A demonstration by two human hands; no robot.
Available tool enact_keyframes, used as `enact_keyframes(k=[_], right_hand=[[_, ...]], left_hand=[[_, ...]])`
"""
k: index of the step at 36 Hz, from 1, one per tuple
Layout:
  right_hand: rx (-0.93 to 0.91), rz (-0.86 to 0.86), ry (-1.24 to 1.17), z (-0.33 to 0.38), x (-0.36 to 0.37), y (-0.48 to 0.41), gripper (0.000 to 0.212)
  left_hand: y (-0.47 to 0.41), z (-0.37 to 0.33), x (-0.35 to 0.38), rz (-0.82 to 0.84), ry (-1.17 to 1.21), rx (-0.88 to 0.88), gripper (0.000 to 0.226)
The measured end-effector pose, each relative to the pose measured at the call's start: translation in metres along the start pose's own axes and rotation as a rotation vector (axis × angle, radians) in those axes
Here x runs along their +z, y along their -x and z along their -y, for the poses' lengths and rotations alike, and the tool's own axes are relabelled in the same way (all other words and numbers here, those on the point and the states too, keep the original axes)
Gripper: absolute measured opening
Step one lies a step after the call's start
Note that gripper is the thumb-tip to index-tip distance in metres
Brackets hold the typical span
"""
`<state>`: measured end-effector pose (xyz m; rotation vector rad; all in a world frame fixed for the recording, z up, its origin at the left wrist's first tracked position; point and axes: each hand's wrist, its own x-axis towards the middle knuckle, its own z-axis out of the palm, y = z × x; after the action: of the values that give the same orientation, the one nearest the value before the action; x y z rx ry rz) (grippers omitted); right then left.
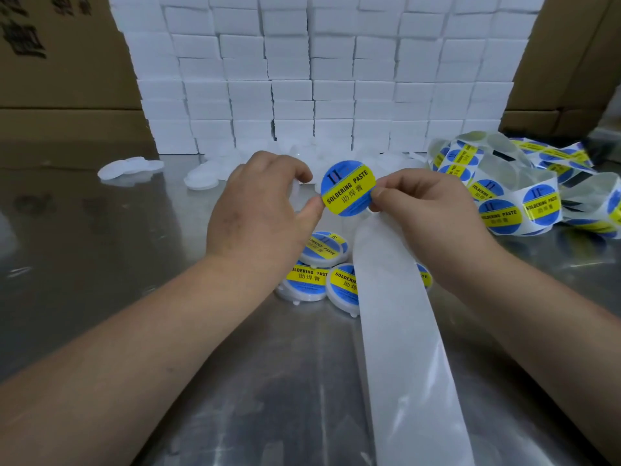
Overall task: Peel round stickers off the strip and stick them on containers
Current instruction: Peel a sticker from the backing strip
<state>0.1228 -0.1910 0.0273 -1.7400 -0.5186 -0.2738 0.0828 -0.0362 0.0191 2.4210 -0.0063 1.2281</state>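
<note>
Above the shiny steel tabletop, between the two raised hands, a round blue-and-yellow sticker printed "SOLDERING PASTE" is held up facing the camera. The right hand pinches its right edge between thumb and forefinger, with the bare translucent backing strip running from under that hand down toward the person. The left hand is curled, its thumb tip touching the sticker's left edge; something pale shows at its fingertips, perhaps a white container, but I cannot tell for certain. Judging by this, the peeling step is done or nearly so, and placing is what comes next. Below the hands, a small cluster of flat round white containers already bearing the same label lies on the table, partly covered by the strip. Further back, unlabelled white round lids or containers lie scattered in front of a tall wall of stacked white boxes. At the right, a loose tangle of sticker strip with many labels still on it rests on the table. The next move likely calls for centring the sticker over a bare lid and pressing it flat from one edge, keeping the adhesive from folding onto itself or catching the fingers.
</note>
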Motion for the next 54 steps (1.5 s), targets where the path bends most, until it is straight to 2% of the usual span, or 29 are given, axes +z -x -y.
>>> enact_keyframes(k=[4, 6, 10, 13, 16, 27, 31, 38, 42, 54], right_hand=[[0.002, 0.005, 0.004, -0.001, 0.0, -0.001, 0.028], [0.001, 0.012, -0.01, -0.001, -0.001, -0.001, 0.028], [0.006, 0.02, -0.036, 0.0, -0.001, -0.001, 0.029], [0.0, 0.058, -0.036, 0.001, -0.001, 0.0, 0.03], [-0.014, 0.125, -0.043, 0.002, 0.001, 0.002, 0.029], [-0.03, 0.244, -0.06, 0.0, 0.003, 0.004, 0.024], [-0.028, 0.248, -0.053, 0.0, 0.004, 0.005, 0.02], [-0.013, 0.243, -0.029, 0.0, 0.004, 0.006, 0.019], [-0.015, 0.23, -0.019, -0.001, 0.004, 0.006, 0.022], [-0.013, 0.206, -0.002, -0.003, 0.005, 0.005, 0.022]], left_hand=[[0.0, 0.002, 0.004, 0.002, 0.125, -0.09, 0.009], [-0.003, -0.001, 0.004, 0.02, 0.349, -0.275, 0.008], [-0.008, -0.007, 0.003, 0.136, 0.937, -0.609, 0.023], [-0.009, -0.008, 0.003, 0.211, 1.22, -0.712, 0.024], [-0.009, -0.007, 0.003, 0.257, 1.356, -0.735, 0.022], [-0.005, -0.007, 0.003, 0.457, 1.468, -0.703, 0.019], [-0.003, -0.006, 0.003, 0.542, 1.483, -0.677, 0.03], [0.0, -0.008, 0.005, 0.543, 1.512, -0.62, 0.032], [0.001, -0.008, 0.009, 0.514, 1.491, -0.598, 0.016], [0.004, -0.007, 0.012, 0.497, 1.449, -0.529, 0.029]])
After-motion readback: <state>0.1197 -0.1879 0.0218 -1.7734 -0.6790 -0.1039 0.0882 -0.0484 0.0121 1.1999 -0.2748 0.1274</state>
